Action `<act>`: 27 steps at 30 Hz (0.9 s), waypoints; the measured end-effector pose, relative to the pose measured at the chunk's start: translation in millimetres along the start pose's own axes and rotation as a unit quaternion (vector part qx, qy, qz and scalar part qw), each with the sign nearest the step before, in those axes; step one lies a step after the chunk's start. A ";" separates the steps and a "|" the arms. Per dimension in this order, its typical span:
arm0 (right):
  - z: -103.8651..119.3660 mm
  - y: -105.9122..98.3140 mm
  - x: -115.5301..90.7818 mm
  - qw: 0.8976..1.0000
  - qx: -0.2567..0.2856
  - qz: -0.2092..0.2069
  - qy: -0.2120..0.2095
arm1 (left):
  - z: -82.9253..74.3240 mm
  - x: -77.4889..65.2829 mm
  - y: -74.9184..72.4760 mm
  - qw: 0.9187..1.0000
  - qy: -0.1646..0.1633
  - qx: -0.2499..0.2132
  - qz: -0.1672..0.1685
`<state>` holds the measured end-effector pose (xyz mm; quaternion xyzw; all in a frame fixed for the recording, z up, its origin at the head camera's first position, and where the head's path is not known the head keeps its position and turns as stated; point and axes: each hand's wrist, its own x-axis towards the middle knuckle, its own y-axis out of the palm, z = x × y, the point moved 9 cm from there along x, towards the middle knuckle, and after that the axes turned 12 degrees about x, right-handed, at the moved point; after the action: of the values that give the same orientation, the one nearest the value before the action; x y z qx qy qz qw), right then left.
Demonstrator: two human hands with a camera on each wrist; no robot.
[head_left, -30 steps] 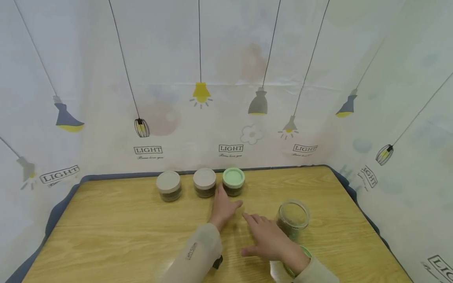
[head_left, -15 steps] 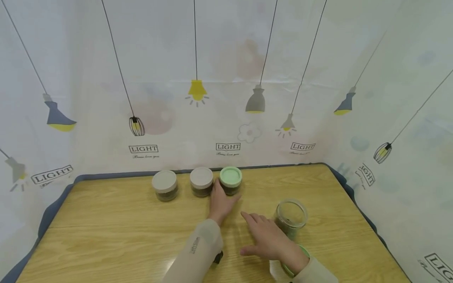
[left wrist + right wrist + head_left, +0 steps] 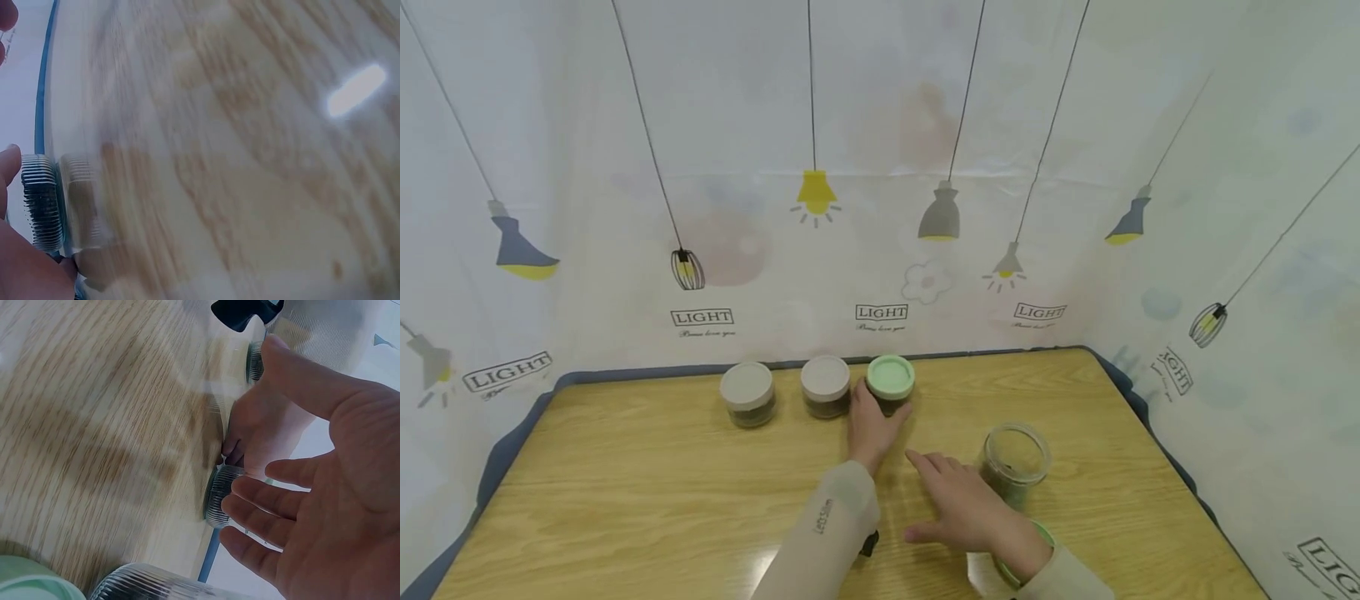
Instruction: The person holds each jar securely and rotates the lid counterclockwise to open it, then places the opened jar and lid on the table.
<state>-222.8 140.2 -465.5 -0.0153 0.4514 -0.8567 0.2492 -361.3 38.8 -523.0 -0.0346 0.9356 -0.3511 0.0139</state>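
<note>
My left hand (image 3: 872,429) reaches to the back of the table and grips a small ribbed glass jar with a mint-green lid (image 3: 891,377), fingers on its left and thumb in front. Dark contents show through the ribbed jar (image 3: 44,203) in the left wrist view. My right hand (image 3: 966,504) hovers over the table with its fingers spread and nothing held. Beside it stands a lidless glass jar (image 3: 1015,467) with something dark inside. A green lid (image 3: 34,581) lies near that jar, partly hidden by my right wrist in the head view.
Two jars with greyish lids, one far left (image 3: 747,393) and one closer (image 3: 825,387), stand along the back edge of the wooden table (image 3: 625,500). Behind the table hangs a white curtain (image 3: 820,275) printed with lamps.
My left hand has closed in around the green-lidded jar, its thumb now nearer the glass. The right hand has barely moved. The head view has shifted slightly.
</note>
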 end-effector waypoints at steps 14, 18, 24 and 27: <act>2.7 -0.9 -0.1 1.000 -0.011 -0.004 -0.012 | 1.6 5.5 2.7 1.000 -0.012 0.025 0.011; 2.9 -0.8 -0.2 1.000 -0.007 -0.003 -0.012 | 1.0 5.0 -0.2 1.000 -0.010 0.011 0.003; 3.1 -0.2 -0.4 1.000 -0.009 -0.007 -0.013 | -0.2 4.8 -2.3 1.000 0.006 0.008 -0.001; 4.9 -1.2 -1.2 1.000 -0.011 -0.012 -0.018 | -1.2 3.8 -2.9 1.000 0.017 0.012 0.002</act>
<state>-220.9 137.5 -461.4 -0.0389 0.4556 -0.8544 0.2469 -365.0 37.1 -520.2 -0.0263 0.9315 -0.3628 -0.0003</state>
